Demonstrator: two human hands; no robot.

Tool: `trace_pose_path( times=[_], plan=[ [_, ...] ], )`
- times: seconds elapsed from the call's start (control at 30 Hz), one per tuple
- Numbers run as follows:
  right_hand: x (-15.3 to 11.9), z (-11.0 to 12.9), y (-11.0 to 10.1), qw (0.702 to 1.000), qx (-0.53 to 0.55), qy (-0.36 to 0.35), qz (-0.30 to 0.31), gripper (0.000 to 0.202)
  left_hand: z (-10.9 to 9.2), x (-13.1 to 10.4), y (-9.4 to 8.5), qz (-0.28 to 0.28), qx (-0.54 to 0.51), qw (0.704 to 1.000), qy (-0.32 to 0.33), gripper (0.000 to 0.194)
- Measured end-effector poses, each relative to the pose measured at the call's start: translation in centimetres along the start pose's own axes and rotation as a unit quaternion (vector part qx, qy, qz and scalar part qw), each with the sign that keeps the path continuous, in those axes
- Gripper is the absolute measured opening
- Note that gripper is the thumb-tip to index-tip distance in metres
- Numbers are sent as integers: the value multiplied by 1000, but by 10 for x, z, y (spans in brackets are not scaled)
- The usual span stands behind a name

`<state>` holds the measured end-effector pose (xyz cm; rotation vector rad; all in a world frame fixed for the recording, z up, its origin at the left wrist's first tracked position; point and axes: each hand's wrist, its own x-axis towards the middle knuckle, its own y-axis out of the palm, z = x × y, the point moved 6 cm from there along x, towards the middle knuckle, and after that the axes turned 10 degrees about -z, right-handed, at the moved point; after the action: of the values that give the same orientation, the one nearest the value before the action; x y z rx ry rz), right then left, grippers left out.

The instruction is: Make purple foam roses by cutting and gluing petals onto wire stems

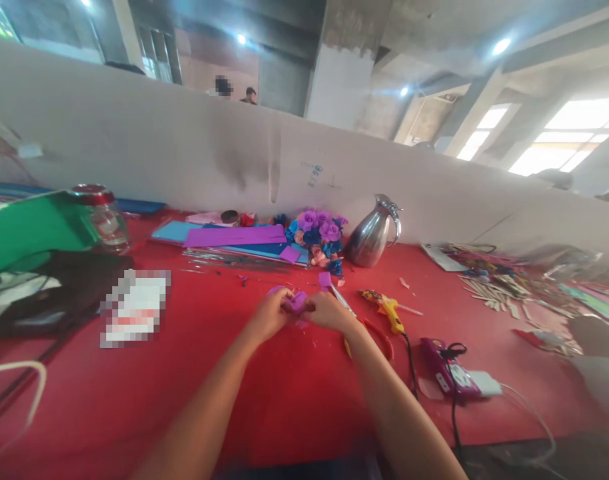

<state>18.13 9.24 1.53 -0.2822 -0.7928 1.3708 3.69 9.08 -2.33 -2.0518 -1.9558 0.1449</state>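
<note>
Between my two hands is a small curled piece of purple crepe paper (297, 303), pinched from both sides above the red tabletop. My left hand (273, 313) grips its left side, and my right hand (332, 312) closes on the right side; some fingertips are hidden. Beside my right hand lie scissors (340, 297) with orange handles, partly covered by my wrist, and a small purple paper square (325, 279) near the blade tips. Just beyond my hands sits a heap of purple, blue and pink paper flowers (317, 230).
A yellow glue gun (392, 313) and a purple power strip (447, 370) with cords lie right. Behind stand a steel jug (374, 233) and a lidded glass jar (104, 220). Purple paper sheets (234, 235) lie at the back. A low wall (184, 147) bounds the table.
</note>
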Motion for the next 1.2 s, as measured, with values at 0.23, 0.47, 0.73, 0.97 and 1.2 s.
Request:
trace_pose_path(
  times=[0.23,0.47,0.73,0.97,1.2],
  plan=[
    [18,-23,-5,987,121,87,-61,34,-24,-3,-31,-146,-116,982,-16,27],
    [2,-26,6,874,413,247,-68,29,-36,-1,-22,-71,-279,951,-115,32],
    [-8,-14,16,820,491,291,-46,26,-10,-10,-16,-41,-330,927,-176,26],
    [-14,-6,20,799,515,309,-38,22,-11,-10,-17,-31,-317,933,-164,23],
    [-15,-5,22,796,520,308,-39,24,-10,-13,-14,-46,-287,940,-179,24]
  ],
)
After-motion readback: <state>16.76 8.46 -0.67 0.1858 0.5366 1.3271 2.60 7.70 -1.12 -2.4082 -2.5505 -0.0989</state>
